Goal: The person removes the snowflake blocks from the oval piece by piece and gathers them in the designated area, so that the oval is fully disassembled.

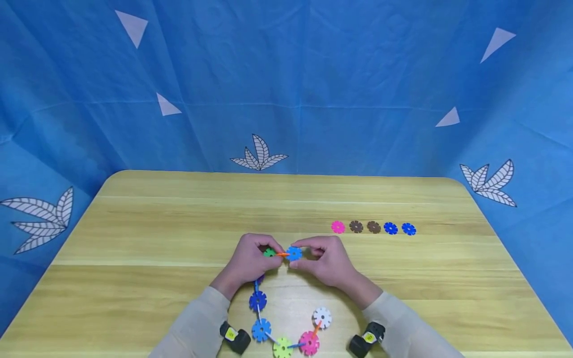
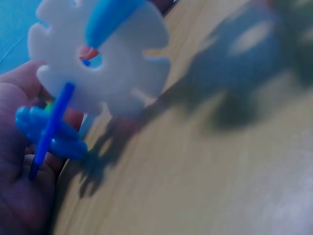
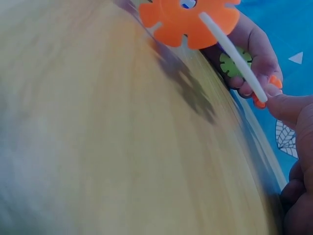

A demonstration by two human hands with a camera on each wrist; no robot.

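Head view — left hand (image 1: 252, 258) grips the disc chain (image 1: 261, 330), right hand (image 1: 329, 261) pinches its blue end disc (image 1: 294, 253).

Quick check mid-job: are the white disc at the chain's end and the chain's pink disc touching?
Apart. The head view shows a gap between the white disc and the pink disc, bridged by an orange piece seen edge-on.

The notched discs (image 1: 260, 333) look like smooth, slightly glossy plastic. The tabletop (image 1: 179, 223) shows a smooth wood grain. The blue backdrop (image 1: 250, 64) looks like creased, matt cloth.
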